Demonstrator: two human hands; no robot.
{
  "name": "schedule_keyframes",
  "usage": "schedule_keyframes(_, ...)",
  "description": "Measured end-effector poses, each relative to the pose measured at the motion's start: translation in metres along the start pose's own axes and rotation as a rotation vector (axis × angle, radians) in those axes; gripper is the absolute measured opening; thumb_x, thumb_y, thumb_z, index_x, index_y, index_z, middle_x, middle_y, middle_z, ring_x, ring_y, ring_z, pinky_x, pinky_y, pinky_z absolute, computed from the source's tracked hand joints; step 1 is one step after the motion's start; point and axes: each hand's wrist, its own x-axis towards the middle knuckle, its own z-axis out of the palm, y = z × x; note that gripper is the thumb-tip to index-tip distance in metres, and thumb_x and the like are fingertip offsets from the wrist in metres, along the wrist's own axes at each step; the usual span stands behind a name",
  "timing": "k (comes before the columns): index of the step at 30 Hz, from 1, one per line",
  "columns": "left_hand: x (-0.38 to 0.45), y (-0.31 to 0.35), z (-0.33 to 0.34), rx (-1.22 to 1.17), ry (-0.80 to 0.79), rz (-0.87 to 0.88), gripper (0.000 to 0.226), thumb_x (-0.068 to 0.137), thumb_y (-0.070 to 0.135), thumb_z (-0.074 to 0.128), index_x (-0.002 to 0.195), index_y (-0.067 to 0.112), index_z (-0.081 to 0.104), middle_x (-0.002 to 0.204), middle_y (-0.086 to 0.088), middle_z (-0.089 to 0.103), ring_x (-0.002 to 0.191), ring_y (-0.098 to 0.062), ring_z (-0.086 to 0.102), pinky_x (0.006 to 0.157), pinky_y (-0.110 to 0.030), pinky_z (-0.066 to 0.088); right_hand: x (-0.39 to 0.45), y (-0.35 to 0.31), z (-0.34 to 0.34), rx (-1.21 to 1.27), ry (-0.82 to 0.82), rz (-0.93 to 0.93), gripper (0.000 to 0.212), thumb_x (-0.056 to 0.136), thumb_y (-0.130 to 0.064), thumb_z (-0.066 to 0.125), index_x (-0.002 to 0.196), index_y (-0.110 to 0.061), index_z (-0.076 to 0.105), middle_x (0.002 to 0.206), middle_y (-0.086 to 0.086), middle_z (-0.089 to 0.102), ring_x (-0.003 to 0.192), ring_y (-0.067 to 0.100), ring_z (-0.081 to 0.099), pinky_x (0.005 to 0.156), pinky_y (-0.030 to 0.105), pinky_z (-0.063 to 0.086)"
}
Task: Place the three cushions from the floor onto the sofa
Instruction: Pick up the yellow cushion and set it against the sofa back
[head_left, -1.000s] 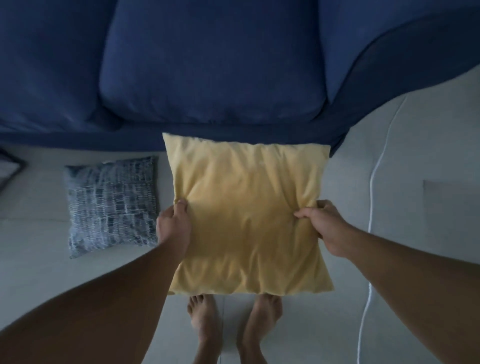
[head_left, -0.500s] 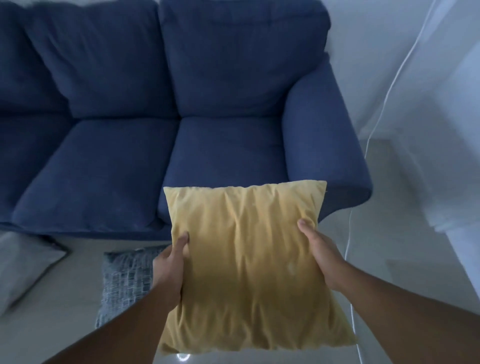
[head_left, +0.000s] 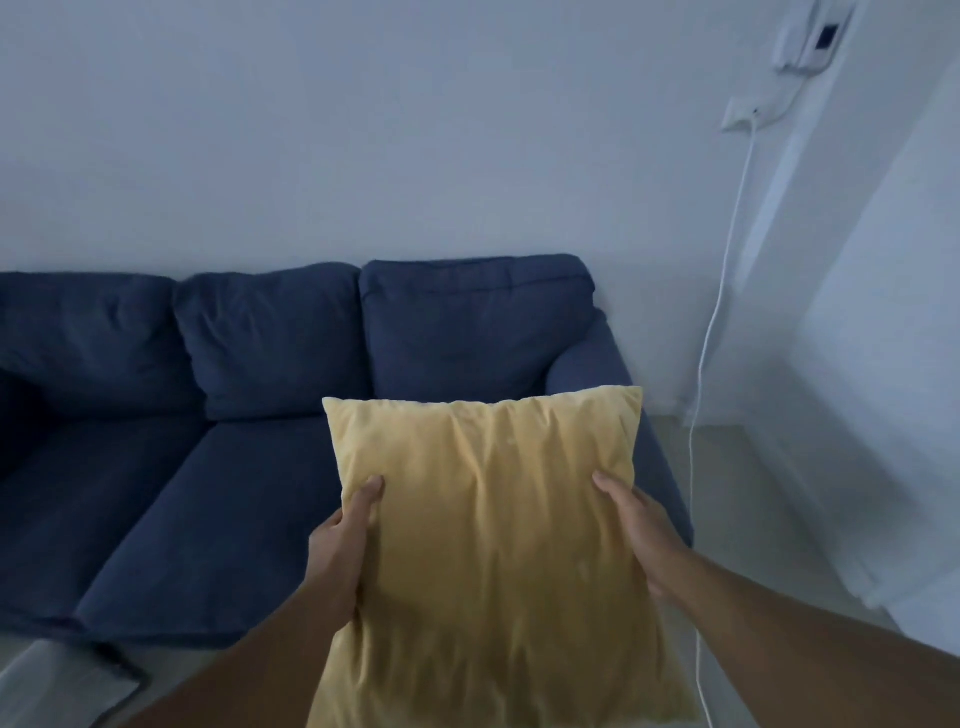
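A yellow cushion hangs in the air in front of me, over the front of the blue sofa's right seat. My left hand grips its left edge and my right hand grips its right edge. A grey cushion lies on the floor at the bottom left, only partly in view. The patterned cushion is hidden behind my left arm or out of frame.
A white cable runs down the wall from a socket to the floor right of the sofa's armrest. A white wall corner juts out at the right.
The view has tilted up from the floor to the sofa and wall. Both hands have lifted the yellow cushion higher and toward the sofa's right seat. The patterned cushion has dropped out of sight.
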Motion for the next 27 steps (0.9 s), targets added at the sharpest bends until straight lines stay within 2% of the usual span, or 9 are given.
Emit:
schedule_keyframes(3, -0.017, 0.031, 0.009, -0.002, 0.011, 0.035, 0.057, 0.089, 0.066, 0.068, 0.115, 0.016, 0.062, 0.105, -0.004, 0.064, 0.111, -0.034, 0.059, 0.097, -0.051, 0.044, -0.010, -0.031, -0.018, 0.014, -0.005, -0.076, 0.075, 0.095, -0.064, 0.064, 0.152, -0.016, 0.054, 0.120, 0.002, 0.068, 0.111, 0.029, 0.065, 0.110, 0.053, 0.049)
schedule_keyframes(6, -0.035, 0.057, 0.019, -0.024, 0.008, 0.074, 0.074, 0.086, 0.067, 0.069, 0.136, 0.013, 0.063, 0.126, -0.008, 0.064, 0.117, -0.035, 0.058, 0.104, -0.054, 0.045, -0.023, -0.059, -0.035, 0.036, -0.003, -0.116, 0.075, 0.096, -0.064, 0.062, 0.155, -0.019, 0.050, 0.114, -0.001, 0.064, 0.107, 0.027, 0.062, 0.104, 0.049, 0.048)
schedule_keyframes(10, -0.050, 0.089, 0.030, -0.050, -0.021, 0.155, 0.079, 0.087, 0.066, 0.068, 0.150, 0.019, 0.055, 0.133, -0.007, 0.060, 0.120, -0.033, 0.055, 0.107, -0.054, 0.043, -0.027, -0.086, -0.052, 0.047, 0.009, -0.138, 0.089, 0.088, -0.075, 0.063, 0.156, -0.021, 0.049, 0.128, 0.005, 0.063, 0.116, 0.030, 0.061, 0.108, 0.051, 0.046)
schedule_keyframes(14, -0.055, 0.114, 0.036, -0.064, -0.040, 0.219, 0.073, 0.092, 0.061, 0.065, 0.151, 0.020, 0.052, 0.132, -0.006, 0.055, 0.117, -0.031, 0.051, 0.101, -0.052, 0.041, -0.025, -0.109, -0.058, 0.076, 0.078, -0.217, 0.095, 0.076, -0.076, 0.070, 0.151, -0.020, 0.056, 0.135, 0.010, 0.068, 0.120, 0.035, 0.066, 0.113, 0.058, 0.048)
schedule_keyframes(16, -0.054, 0.123, 0.038, -0.068, -0.032, 0.238, 0.070, 0.094, 0.058, 0.064, 0.151, 0.020, 0.051, 0.138, -0.006, 0.053, 0.117, -0.029, 0.048, 0.104, -0.054, 0.039, -0.025, -0.122, -0.056, 0.072, 0.085, -0.241, 0.085, 0.085, -0.068, 0.069, 0.153, -0.019, 0.053, 0.137, 0.011, 0.066, 0.121, 0.035, 0.064, 0.113, 0.057, 0.047)
schedule_keyframes(18, -0.051, 0.131, 0.039, -0.073, -0.033, 0.236, 0.069, 0.095, 0.057, 0.063, 0.151, 0.020, 0.050, 0.135, -0.004, 0.052, 0.116, -0.028, 0.046, 0.104, -0.053, 0.038, -0.020, -0.132, -0.052, 0.062, 0.104, -0.280, 0.073, 0.096, -0.057, 0.066, 0.155, -0.017, 0.051, 0.138, 0.011, 0.064, 0.117, 0.032, 0.062, 0.111, 0.054, 0.047)
schedule_keyframes(22, -0.028, 0.156, 0.032, -0.084, -0.049, 0.209, 0.072, 0.091, 0.060, 0.066, 0.149, 0.020, 0.052, 0.138, -0.002, 0.053, 0.119, -0.028, 0.048, 0.104, -0.050, 0.039, -0.012, -0.152, -0.036, 0.038, 0.085, -0.312, 0.069, 0.100, -0.053, 0.062, 0.158, -0.019, 0.047, 0.145, 0.010, 0.062, 0.116, 0.030, 0.060, 0.110, 0.051, 0.047)
schedule_keyframes(25, -0.005, 0.178, 0.026, -0.068, -0.066, 0.194, 0.073, 0.089, 0.063, 0.066, 0.145, 0.018, 0.053, 0.132, -0.001, 0.054, 0.119, -0.027, 0.050, 0.100, -0.046, 0.040, 0.002, -0.166, -0.022, 0.050, 0.082, -0.280, 0.079, 0.092, -0.062, 0.065, 0.159, -0.023, 0.046, 0.143, 0.007, 0.063, 0.124, 0.033, 0.062, 0.113, 0.056, 0.047)
schedule_keyframes(27, 0.015, 0.196, 0.024, -0.061, -0.075, 0.199, 0.068, 0.088, 0.065, 0.066, 0.137, 0.018, 0.057, 0.129, -0.002, 0.056, 0.118, -0.028, 0.052, 0.099, -0.046, 0.042, 0.018, -0.176, -0.009, 0.072, 0.062, -0.249, 0.093, 0.077, -0.071, 0.070, 0.156, -0.027, 0.050, 0.139, 0.004, 0.067, 0.122, 0.033, 0.065, 0.113, 0.059, 0.047)
